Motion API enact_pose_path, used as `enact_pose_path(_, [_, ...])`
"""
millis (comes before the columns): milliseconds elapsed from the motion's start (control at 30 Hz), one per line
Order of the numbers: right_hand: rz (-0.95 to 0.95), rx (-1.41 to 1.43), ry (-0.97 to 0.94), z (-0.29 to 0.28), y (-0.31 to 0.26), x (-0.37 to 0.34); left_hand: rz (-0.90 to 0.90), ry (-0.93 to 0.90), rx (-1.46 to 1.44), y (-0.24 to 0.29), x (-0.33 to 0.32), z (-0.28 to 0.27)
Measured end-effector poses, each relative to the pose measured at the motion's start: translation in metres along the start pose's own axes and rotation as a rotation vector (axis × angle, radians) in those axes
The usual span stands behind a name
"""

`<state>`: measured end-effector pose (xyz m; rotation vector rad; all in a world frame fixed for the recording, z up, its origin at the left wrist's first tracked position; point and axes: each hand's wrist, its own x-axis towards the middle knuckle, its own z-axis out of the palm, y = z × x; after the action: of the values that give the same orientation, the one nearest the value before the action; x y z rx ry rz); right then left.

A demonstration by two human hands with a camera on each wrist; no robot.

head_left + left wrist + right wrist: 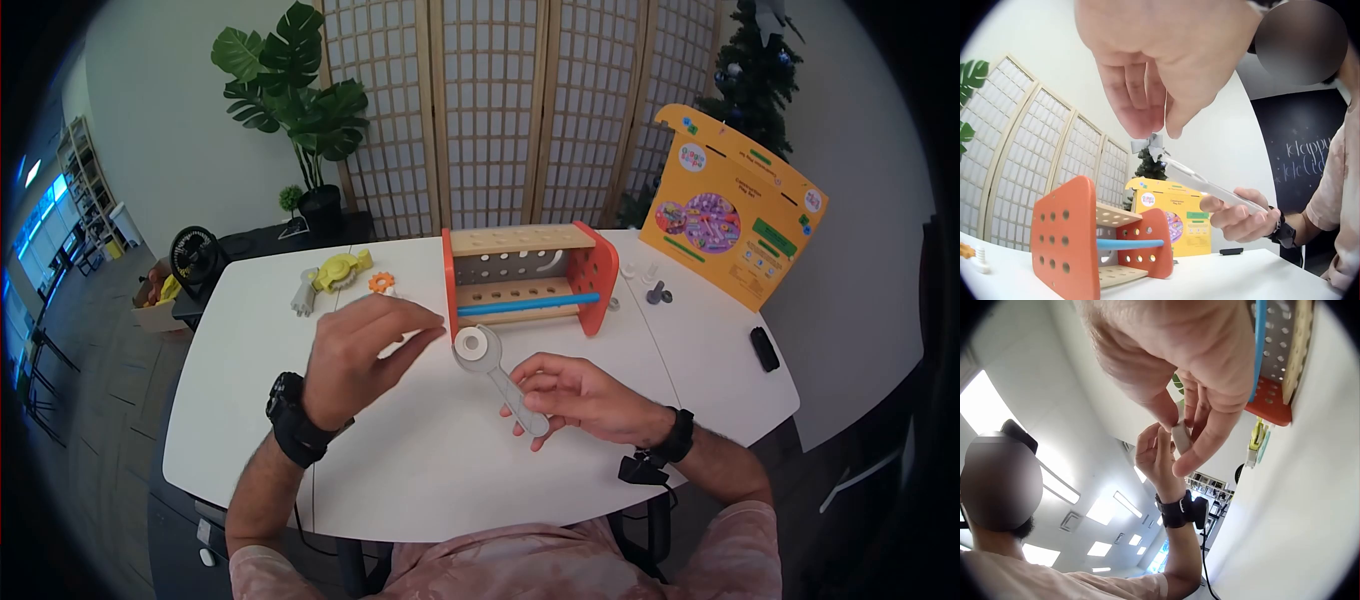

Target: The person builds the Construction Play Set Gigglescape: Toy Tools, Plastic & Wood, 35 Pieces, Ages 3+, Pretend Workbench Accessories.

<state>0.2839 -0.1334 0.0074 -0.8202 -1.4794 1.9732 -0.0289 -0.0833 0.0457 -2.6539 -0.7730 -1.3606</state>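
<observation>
While your right hand (580,395) held a grey wrench (510,396), your left hand (350,355) hovered near its far end

Your right thumb and fingers pinched the wrench's near end above the white table (390,475), on the near side of a red-sided rack (598,290); a pale ring (466,340) sat at its far end. Your left thumb lay close to nearly straight fingers; whether their tips met could not be told. Far left lay an orange gear (376,280).
</observation>
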Motion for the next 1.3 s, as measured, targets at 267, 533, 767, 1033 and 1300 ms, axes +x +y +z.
enact_pose_path(267, [0.029,0.001,0.102,-0.011,0.016,0.003,-0.484,-0.095,0.066,-0.079,-0.012,-0.012])
enact_pose_path(533, [0.049,0.025,0.121,-0.025,0.031,0.008,-0.656,-0.306,0.144,-0.157,-0.054,0.031])
enact_pose_path(767, [0.092,0.031,0.134,-0.029,0.037,0.012,-0.547,-0.268,0.176,-0.194,-0.064,0.073])
enact_pose_path(1033, [0.094,0.038,0.158,-0.036,0.044,0.018,-0.569,-0.134,0.060,-0.200,-0.062,0.088])
enact_pose_path(1300, [0.122,0.084,0.199,-0.050,0.051,0.045,-0.703,-0.247,-0.339,-0.177,-0.040,0.087])
